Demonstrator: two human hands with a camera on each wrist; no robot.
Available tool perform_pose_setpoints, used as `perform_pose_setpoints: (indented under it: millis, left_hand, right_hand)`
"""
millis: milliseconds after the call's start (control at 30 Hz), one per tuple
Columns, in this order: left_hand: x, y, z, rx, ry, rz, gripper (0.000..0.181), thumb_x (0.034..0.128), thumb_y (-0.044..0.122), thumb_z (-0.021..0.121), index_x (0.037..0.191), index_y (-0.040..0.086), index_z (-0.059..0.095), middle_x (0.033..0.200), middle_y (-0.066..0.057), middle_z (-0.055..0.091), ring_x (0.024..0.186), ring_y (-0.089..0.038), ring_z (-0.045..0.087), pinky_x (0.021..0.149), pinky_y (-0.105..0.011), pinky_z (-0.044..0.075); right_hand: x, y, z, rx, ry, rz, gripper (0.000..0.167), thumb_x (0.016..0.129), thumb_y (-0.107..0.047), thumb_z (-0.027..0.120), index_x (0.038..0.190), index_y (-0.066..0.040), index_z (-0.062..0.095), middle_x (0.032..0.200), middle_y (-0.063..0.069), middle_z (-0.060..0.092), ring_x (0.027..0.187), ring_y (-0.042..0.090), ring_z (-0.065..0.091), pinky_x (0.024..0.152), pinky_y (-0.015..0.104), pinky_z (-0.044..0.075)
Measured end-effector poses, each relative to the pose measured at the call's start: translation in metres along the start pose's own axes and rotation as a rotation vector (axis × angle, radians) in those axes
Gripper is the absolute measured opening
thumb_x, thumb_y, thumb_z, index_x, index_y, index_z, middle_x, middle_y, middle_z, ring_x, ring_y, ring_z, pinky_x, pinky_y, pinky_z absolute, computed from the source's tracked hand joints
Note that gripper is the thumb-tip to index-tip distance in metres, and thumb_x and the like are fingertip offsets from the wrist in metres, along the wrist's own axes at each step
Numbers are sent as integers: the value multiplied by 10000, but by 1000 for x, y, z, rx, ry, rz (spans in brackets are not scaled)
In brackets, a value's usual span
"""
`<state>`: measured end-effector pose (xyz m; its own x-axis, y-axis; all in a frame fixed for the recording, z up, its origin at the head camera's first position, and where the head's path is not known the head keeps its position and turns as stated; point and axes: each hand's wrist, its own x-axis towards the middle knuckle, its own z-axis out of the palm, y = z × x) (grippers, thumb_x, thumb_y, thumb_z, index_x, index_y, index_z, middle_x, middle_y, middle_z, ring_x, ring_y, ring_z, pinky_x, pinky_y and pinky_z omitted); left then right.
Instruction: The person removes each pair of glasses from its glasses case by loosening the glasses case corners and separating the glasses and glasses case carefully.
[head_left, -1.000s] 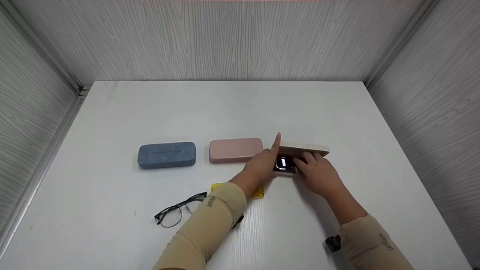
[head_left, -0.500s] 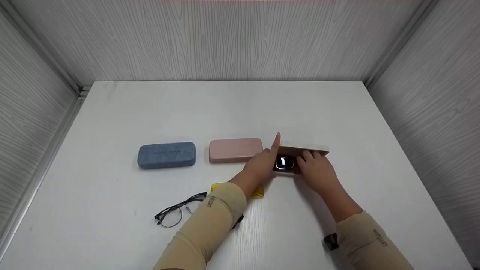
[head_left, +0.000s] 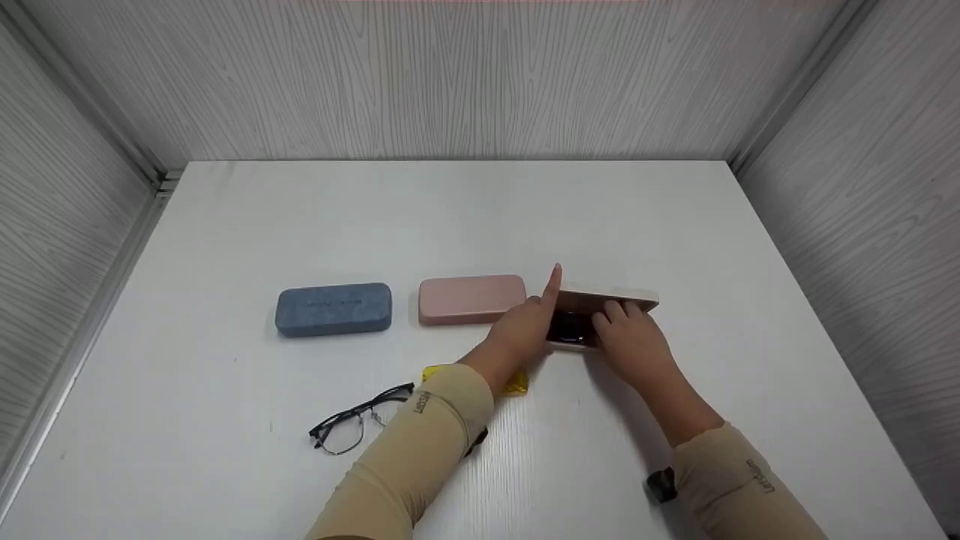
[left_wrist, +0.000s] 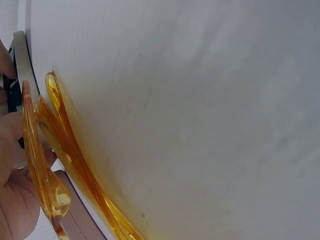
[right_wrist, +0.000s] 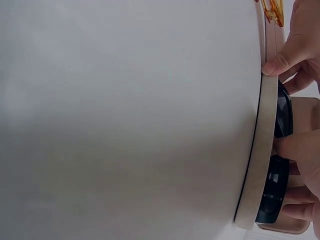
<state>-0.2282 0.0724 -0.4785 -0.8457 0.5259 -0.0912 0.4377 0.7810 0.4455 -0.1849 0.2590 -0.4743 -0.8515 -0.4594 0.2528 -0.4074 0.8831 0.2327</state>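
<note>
A cream glasses case (head_left: 616, 293) lies at the right of the table with its lid partly raised. In it, dark sunglasses (right_wrist: 272, 195) show from the front. My left hand (head_left: 521, 328) grips the case's left end, thumb on the front edge, index finger pointing up. My right hand (head_left: 636, 343) reaches in under the lid. In the right wrist view its thumb lies at the bridge of the sunglasses with fingers behind a lens, pinching them. Part of the sunglasses is hidden by that hand.
Left of the hands lie a closed pink glasses case (head_left: 471, 300) and a closed blue one (head_left: 334, 310). Yellow transparent glasses (left_wrist: 82, 165) sit under the left forearm. Black-rimmed glasses (head_left: 356, 415) lie nearer the front, partly covered by the sleeve.
My right hand has shifted slightly right and back within the case. The bright reflection on the sunglasses' lens has gone dark. The left hand stays put.
</note>
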Motion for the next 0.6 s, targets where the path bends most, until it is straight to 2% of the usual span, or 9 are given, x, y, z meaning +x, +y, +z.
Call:
perform_pose_setpoints:
  millis: [233, 600]
  left_hand:
    - [1, 0, 1, -8, -24, -13, 1207, 773, 128, 713, 1369, 286, -325, 1239, -125, 514, 995, -235, 587, 904, -352, 450]
    - [0, 0, 0, 21, -3, 15, 1186, 773, 115, 700, 1388, 232, -307, 1155, -125, 550, 887, -225, 601, 865, -349, 468]
  right_hand:
    - [0, -3, -2, 3, 58, 0, 171, 806, -138, 684, 858, -10, 583, 905, 142, 531, 799, 305, 536, 629, 389, 495]
    - [-1, -8, -6, 49, 22, 32, 207, 775, -134, 717, 870, -11, 581, 866, 121, 523, 783, 276, 564, 651, 375, 496]
